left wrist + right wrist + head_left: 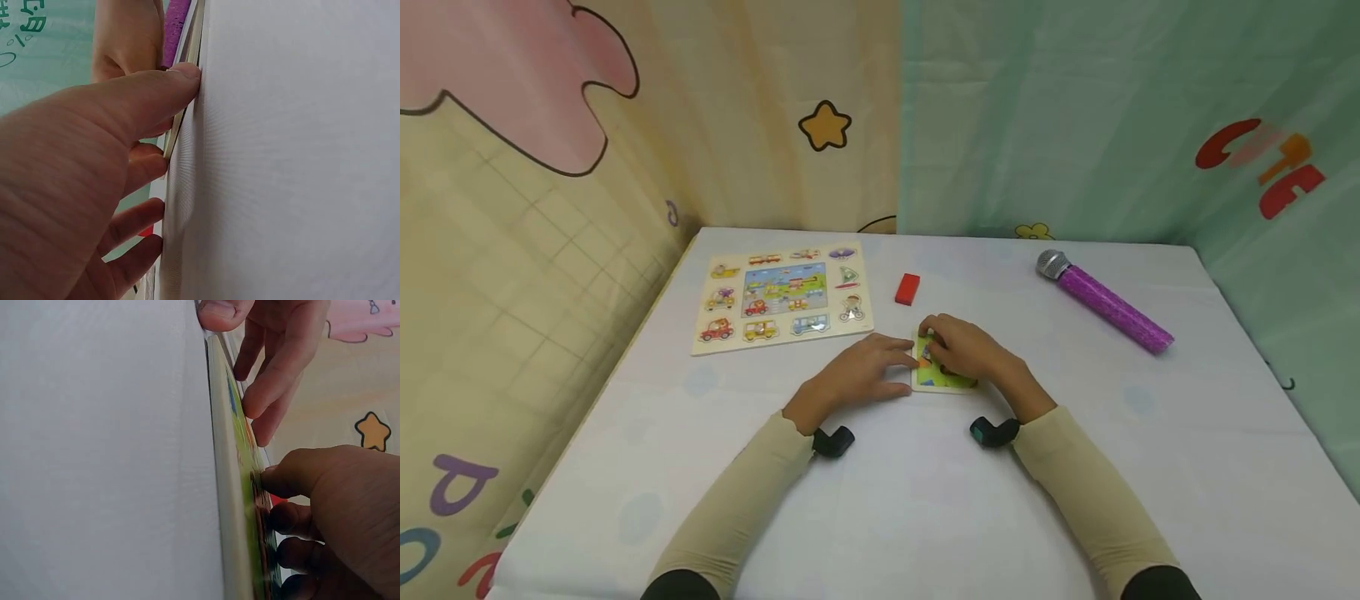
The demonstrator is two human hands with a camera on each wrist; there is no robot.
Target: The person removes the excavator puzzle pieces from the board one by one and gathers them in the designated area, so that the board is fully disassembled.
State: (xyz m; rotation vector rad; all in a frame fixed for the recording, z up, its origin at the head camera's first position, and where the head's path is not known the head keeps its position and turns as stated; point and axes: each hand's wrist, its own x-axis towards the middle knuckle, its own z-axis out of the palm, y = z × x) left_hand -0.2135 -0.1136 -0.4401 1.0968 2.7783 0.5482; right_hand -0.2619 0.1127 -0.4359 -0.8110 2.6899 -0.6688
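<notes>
Your left hand (871, 368), fingers spread apart, touches the edge of the green board (946, 381) on the white table (895, 508), near the red block (907, 289). Your right hand (968, 347) rests on the board; whether it pinches anything cannot be told.

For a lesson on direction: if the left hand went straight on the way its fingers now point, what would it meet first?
The left hand would meet the small green board first; the fingers seem to touch its edge. The right hand probably comes next, though depth is unclear.
</notes>
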